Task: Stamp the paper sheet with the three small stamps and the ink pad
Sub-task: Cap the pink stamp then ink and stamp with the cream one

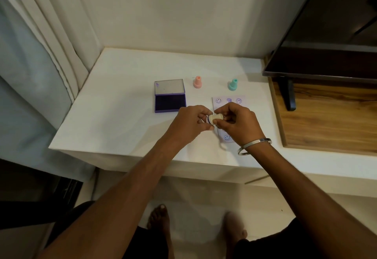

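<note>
the white table [126, 87] fills the middle of the view, set into a corner between a curtain [40, 40] on the left and a pale wall behind. a dark screen [326, 24] stands on a wood board [330, 120] at the right, its foot resting on the board. below the table edge the person's two bare feet show on the floor.

the ink pad [170, 101] lies open left of centre on the table, lid tipped back, dark purple pad facing up. the paper [228, 101] lies flat to its right, well apart from the pad, partly covered by the hands; three purple marks show along its far edge and one smiley mark shows near the right wrist.

the left hand [189, 124] and right hand [238, 124] meet above the paper's near left part. both pinch the cream stamp [215, 117], which lies sideways between them: left fingertips on its inked rim, right thumb and fingers on its handle end. a metal bangle [254, 146] sits on the right wrist.

the pink stamp [197, 82] stands upright just right of the pad's lid. the teal stamp [233, 84] stands upright further right, near the paper's far edge
</note>
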